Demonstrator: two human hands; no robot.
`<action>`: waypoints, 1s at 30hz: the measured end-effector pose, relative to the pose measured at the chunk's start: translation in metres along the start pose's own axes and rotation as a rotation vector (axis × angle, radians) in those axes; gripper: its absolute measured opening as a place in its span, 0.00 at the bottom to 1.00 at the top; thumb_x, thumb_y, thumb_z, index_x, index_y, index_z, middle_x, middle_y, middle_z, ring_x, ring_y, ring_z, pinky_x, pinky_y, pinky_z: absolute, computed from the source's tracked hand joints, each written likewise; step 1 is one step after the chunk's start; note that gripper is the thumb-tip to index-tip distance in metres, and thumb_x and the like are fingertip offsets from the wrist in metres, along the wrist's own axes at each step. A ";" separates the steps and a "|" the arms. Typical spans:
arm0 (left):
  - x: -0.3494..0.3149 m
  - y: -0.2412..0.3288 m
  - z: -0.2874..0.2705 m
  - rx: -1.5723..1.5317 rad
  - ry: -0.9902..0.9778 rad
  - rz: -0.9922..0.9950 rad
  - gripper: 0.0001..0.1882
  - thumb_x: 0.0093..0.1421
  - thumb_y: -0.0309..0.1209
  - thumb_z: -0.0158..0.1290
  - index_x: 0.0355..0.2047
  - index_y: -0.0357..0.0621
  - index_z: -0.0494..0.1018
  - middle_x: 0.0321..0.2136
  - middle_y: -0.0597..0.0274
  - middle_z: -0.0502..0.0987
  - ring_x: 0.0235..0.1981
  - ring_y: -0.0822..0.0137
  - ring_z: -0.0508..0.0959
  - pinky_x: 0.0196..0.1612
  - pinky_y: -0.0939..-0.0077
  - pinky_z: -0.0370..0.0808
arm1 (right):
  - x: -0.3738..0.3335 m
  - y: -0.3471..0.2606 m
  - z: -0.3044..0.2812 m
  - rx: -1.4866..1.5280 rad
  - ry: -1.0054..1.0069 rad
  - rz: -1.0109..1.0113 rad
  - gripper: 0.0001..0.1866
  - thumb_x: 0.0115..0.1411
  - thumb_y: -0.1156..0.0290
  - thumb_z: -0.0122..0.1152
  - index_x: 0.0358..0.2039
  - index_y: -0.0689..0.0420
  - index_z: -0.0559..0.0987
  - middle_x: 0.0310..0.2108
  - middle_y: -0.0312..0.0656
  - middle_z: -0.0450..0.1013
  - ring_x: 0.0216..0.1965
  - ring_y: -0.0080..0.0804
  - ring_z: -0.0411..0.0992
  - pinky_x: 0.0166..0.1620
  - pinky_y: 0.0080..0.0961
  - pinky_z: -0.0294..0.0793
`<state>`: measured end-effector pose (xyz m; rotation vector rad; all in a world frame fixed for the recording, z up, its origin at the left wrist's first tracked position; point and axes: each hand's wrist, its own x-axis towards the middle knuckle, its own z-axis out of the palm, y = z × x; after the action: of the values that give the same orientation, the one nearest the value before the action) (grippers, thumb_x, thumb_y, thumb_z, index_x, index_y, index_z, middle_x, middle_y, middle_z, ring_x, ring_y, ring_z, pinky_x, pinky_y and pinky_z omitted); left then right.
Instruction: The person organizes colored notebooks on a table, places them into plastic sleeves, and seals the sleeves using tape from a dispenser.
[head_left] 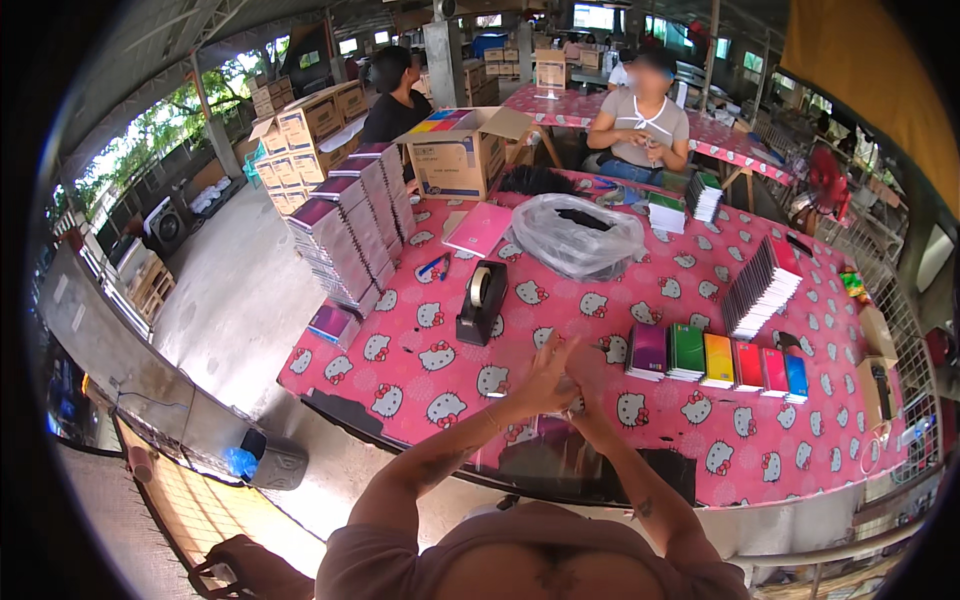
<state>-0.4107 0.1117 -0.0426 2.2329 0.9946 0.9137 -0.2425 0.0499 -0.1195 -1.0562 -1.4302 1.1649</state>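
My left hand and my right hand meet above the near middle of the table. The fingers of my left are drawn together against the right; what lies between them, if anything, is hidden. My right is smeared by motion, so its fingers do not show clearly. To the left of my hands stands a black tape dispenser with a roll of tape. On the right, a row of small spiral notebooks in purple, green, yellow, red, pink and blue lies in short stacks.
Tall notebook stacks line the left edge, near blue pens and a pink notebook. Clear plastic bags lie mid-table. A leaning notebook stack stands right. Behind are an open carton and a seated person.
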 end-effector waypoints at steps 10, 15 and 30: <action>-0.037 -0.067 0.002 -0.653 -0.218 -0.311 0.33 0.60 0.39 0.64 0.61 0.36 0.67 0.47 0.59 0.79 0.45 0.75 0.77 0.48 0.77 0.76 | 0.047 -0.018 -0.030 0.115 -0.268 0.194 0.30 0.62 0.68 0.65 0.64 0.56 0.69 0.50 0.38 0.71 0.47 0.28 0.70 0.50 0.28 0.70; -0.043 -0.054 0.001 -0.370 -0.078 0.034 0.29 0.62 0.37 0.62 0.60 0.40 0.70 0.52 0.59 0.77 0.50 0.67 0.76 0.53 0.71 0.74 | 0.043 -0.017 -0.037 -0.161 -0.300 -0.096 0.23 0.58 0.69 0.68 0.54 0.59 0.76 0.56 0.42 0.69 0.54 0.32 0.70 0.55 0.33 0.73; -0.033 0.007 -0.037 0.050 -0.096 0.188 0.14 0.55 0.28 0.63 0.42 0.44 0.77 0.37 0.58 0.80 0.38 0.54 0.78 0.42 0.61 0.76 | -0.003 -0.045 -0.009 -0.458 -0.055 -0.377 0.21 0.57 0.75 0.64 0.52 0.59 0.75 0.52 0.50 0.73 0.52 0.49 0.74 0.50 0.39 0.76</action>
<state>-0.4517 0.0885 -0.0266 2.4201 0.7829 0.8590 -0.2351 0.0408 -0.0755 -0.9992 -1.8973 0.6124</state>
